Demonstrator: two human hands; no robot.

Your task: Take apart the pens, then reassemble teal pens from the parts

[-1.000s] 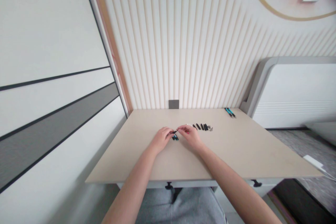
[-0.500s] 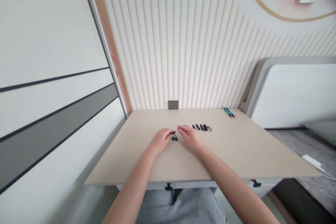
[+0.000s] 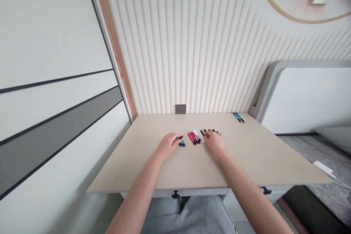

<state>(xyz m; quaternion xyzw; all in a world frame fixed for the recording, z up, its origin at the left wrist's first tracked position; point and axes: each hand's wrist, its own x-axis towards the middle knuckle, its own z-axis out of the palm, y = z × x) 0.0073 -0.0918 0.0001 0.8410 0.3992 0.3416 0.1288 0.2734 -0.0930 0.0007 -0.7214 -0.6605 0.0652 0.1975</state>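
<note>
On the bench (image 3: pixel 153 168), the left hand (image 3: pixel 166 147) pinches a black pen (image 3: pixel 180 138) just above some teal pens (image 3: pixel 182 144), fingers closed; the right hand (image 3: pixel 215 143) touches a row of red, white and black pens (image 3: pixel 199 136), its grip impossible to tell.

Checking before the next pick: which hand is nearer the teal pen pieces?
Left: the left hand sits just beside the teal pen pieces; the right hand lies past the red pens.
</note>
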